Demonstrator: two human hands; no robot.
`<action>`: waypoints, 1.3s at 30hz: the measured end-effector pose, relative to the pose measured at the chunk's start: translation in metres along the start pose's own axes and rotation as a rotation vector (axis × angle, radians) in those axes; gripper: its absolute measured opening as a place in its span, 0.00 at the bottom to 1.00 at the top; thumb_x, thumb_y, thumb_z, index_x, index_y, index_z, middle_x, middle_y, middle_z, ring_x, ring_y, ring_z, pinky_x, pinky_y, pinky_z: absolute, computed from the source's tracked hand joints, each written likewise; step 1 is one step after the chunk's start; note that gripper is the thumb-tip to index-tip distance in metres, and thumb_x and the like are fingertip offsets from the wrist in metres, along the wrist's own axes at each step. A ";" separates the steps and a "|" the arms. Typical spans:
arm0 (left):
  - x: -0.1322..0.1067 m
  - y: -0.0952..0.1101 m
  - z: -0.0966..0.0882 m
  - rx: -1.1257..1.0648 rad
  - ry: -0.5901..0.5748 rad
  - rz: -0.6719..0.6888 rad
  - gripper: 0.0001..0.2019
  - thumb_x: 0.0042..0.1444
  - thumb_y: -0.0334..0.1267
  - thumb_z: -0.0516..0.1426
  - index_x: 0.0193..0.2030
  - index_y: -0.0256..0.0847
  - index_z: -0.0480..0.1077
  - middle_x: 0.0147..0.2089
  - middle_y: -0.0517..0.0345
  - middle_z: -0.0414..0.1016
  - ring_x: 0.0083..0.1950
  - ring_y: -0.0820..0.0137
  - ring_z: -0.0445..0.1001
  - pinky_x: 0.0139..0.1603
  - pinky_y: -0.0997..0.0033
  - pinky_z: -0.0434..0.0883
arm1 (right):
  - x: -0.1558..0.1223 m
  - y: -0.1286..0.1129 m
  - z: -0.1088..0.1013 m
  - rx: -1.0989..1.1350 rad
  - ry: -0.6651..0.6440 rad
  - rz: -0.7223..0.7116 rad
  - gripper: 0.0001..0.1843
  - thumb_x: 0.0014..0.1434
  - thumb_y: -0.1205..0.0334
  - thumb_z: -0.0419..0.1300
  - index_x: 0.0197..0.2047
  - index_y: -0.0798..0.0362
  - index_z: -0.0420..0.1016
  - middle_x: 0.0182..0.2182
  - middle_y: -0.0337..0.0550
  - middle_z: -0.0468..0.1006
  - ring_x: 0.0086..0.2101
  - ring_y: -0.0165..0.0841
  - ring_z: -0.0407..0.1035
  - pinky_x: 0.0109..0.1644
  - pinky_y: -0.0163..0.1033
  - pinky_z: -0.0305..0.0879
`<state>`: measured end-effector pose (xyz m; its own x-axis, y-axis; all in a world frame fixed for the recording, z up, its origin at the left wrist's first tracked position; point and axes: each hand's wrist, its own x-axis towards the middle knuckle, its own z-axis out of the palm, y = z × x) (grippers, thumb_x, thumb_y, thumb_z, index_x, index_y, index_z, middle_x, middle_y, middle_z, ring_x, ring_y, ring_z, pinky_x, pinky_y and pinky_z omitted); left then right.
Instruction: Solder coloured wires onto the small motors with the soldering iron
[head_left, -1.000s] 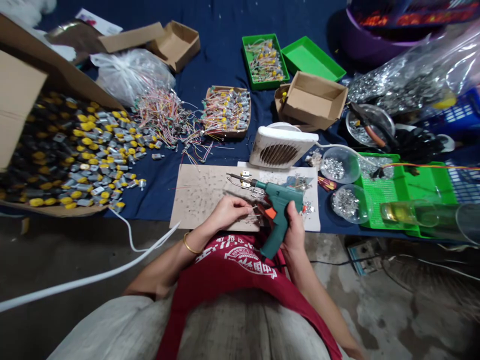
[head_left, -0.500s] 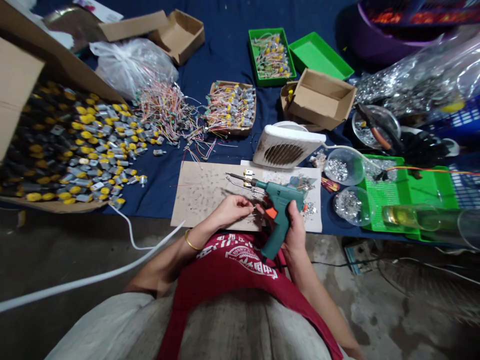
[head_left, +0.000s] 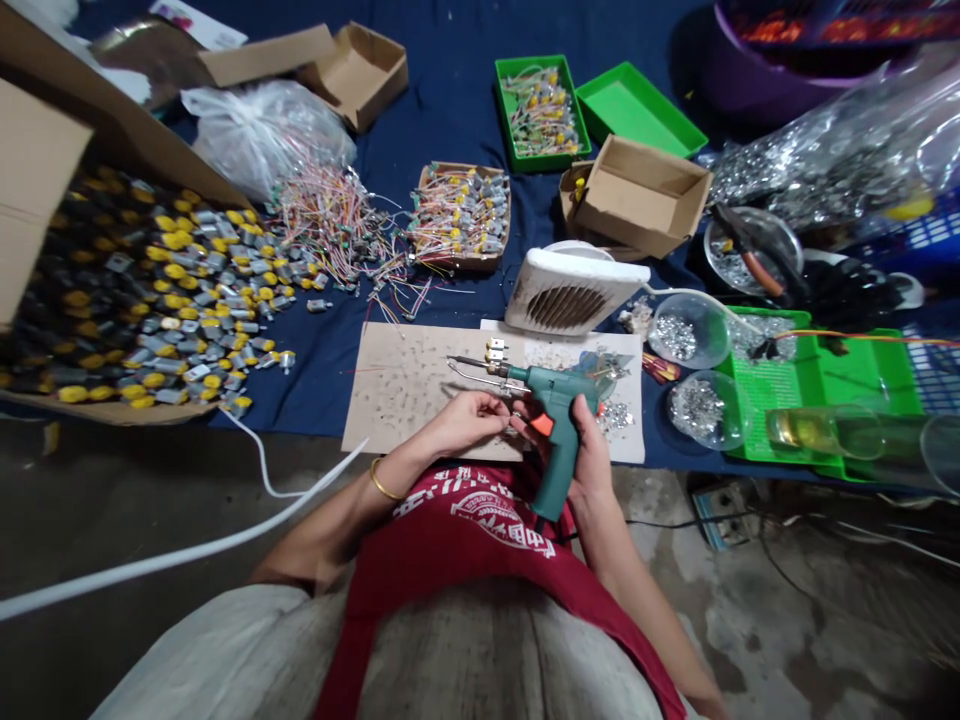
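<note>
My right hand (head_left: 591, 455) is closed around the handle of a green soldering gun (head_left: 559, 400) with an orange trigger. Its dark tip and metal feed tube point left over a stained cardboard sheet (head_left: 390, 385). My left hand (head_left: 474, 418) is pinched just left of the trigger, its fingertips close to those of my right hand. Whatever sits between the left fingertips is too small to make out. Just behind the gun's barrel, small motors (head_left: 495, 350) with white end caps stand on the sheet.
A white fan (head_left: 574, 295) stands behind the sheet. On the left lies a carton of small motors (head_left: 180, 340) beside a heap of wires (head_left: 330, 215). Cups of metal parts (head_left: 697, 410) and a green tray (head_left: 765, 395) are at the right. A white cable (head_left: 187, 555) crosses the left foreground.
The soldering gun has tilted a little, its grip end swinging slightly right and its tip shifting slightly left. My left fingers have moved slightly right, staying pinched.
</note>
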<state>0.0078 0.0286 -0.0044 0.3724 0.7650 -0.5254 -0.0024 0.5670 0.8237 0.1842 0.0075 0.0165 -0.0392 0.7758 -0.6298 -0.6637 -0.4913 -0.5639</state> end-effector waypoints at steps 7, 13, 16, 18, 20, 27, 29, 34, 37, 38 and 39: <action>-0.001 -0.004 -0.003 -0.072 -0.065 -0.005 0.11 0.49 0.38 0.68 0.34 0.33 0.76 0.32 0.53 0.80 0.30 0.74 0.74 0.30 0.76 0.66 | 0.001 0.001 -0.002 0.000 -0.024 0.008 0.28 0.48 0.41 0.75 0.45 0.52 0.82 0.41 0.47 0.86 0.40 0.45 0.82 0.52 0.53 0.79; 0.004 -0.009 -0.004 -0.349 0.006 -0.043 0.11 0.47 0.33 0.70 0.33 0.33 0.73 0.30 0.56 0.79 0.31 0.75 0.76 0.36 0.74 0.73 | 0.000 0.001 -0.005 0.006 -0.002 -0.015 0.27 0.49 0.40 0.73 0.44 0.51 0.82 0.39 0.45 0.86 0.40 0.43 0.82 0.51 0.53 0.79; 0.006 -0.009 -0.003 -0.394 0.121 -0.078 0.11 0.50 0.31 0.68 0.35 0.34 0.70 0.29 0.57 0.77 0.29 0.74 0.77 0.33 0.75 0.73 | -0.001 0.001 -0.004 -0.004 -0.021 -0.018 0.27 0.49 0.39 0.73 0.45 0.49 0.81 0.41 0.44 0.86 0.42 0.45 0.82 0.51 0.54 0.79; 0.008 -0.010 -0.003 -0.331 0.205 -0.079 0.10 0.53 0.32 0.66 0.36 0.36 0.69 0.27 0.60 0.75 0.26 0.75 0.74 0.28 0.77 0.71 | -0.004 -0.001 -0.002 -0.018 -0.020 -0.027 0.28 0.48 0.38 0.73 0.45 0.49 0.81 0.42 0.44 0.86 0.44 0.46 0.81 0.49 0.55 0.80; 0.010 -0.009 -0.006 -0.179 0.266 -0.038 0.07 0.55 0.33 0.64 0.37 0.37 0.70 0.26 0.64 0.72 0.22 0.78 0.68 0.23 0.78 0.68 | -0.010 -0.004 -0.002 -0.045 0.008 -0.090 0.29 0.48 0.38 0.72 0.47 0.47 0.80 0.43 0.44 0.85 0.46 0.46 0.81 0.48 0.55 0.80; 0.018 0.004 -0.037 0.603 0.352 0.353 0.04 0.60 0.31 0.60 0.35 0.40 0.76 0.37 0.56 0.79 0.40 0.66 0.75 0.48 0.67 0.71 | -0.041 -0.023 -0.025 -0.458 0.379 -0.410 0.31 0.45 0.36 0.73 0.37 0.56 0.80 0.26 0.47 0.83 0.22 0.41 0.78 0.29 0.47 0.80; 0.022 0.007 -0.043 0.694 0.345 0.363 0.05 0.60 0.31 0.59 0.35 0.40 0.77 0.38 0.54 0.79 0.41 0.65 0.75 0.50 0.65 0.70 | -0.047 -0.024 -0.035 -0.658 0.477 -0.470 0.31 0.41 0.35 0.74 0.31 0.56 0.79 0.22 0.47 0.81 0.19 0.39 0.74 0.25 0.44 0.77; 0.031 0.015 -0.050 0.725 0.318 0.288 0.06 0.59 0.30 0.58 0.37 0.40 0.78 0.37 0.56 0.80 0.39 0.67 0.75 0.47 0.69 0.71 | -0.047 -0.030 -0.046 -1.093 0.352 -0.497 0.28 0.49 0.34 0.69 0.26 0.54 0.79 0.18 0.45 0.77 0.18 0.37 0.71 0.21 0.39 0.70; 0.035 0.019 -0.053 0.709 0.280 0.281 0.07 0.58 0.30 0.58 0.37 0.39 0.79 0.35 0.57 0.80 0.37 0.68 0.76 0.44 0.71 0.71 | -0.040 -0.043 -0.040 -1.255 0.234 -0.519 0.27 0.56 0.36 0.65 0.22 0.53 0.76 0.16 0.44 0.75 0.17 0.35 0.69 0.20 0.37 0.66; 0.037 0.020 -0.054 0.706 0.277 0.286 0.07 0.58 0.30 0.58 0.37 0.39 0.79 0.35 0.57 0.80 0.36 0.68 0.76 0.43 0.71 0.70 | -0.037 -0.048 -0.037 -1.292 0.200 -0.532 0.27 0.57 0.36 0.65 0.22 0.52 0.75 0.16 0.44 0.74 0.17 0.34 0.69 0.20 0.36 0.65; 0.039 0.020 -0.054 0.704 0.277 0.293 0.07 0.58 0.31 0.58 0.37 0.39 0.79 0.35 0.57 0.80 0.36 0.68 0.76 0.43 0.71 0.70 | -0.035 -0.052 -0.032 -1.324 0.170 -0.544 0.28 0.58 0.36 0.64 0.21 0.52 0.75 0.16 0.44 0.74 0.18 0.34 0.69 0.20 0.36 0.65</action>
<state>-0.0279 0.0859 -0.0202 0.2032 0.9528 -0.2255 0.5550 0.0776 0.8282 0.2443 -0.0067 0.0508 0.1394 0.9736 -0.1807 0.6047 -0.2282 -0.7631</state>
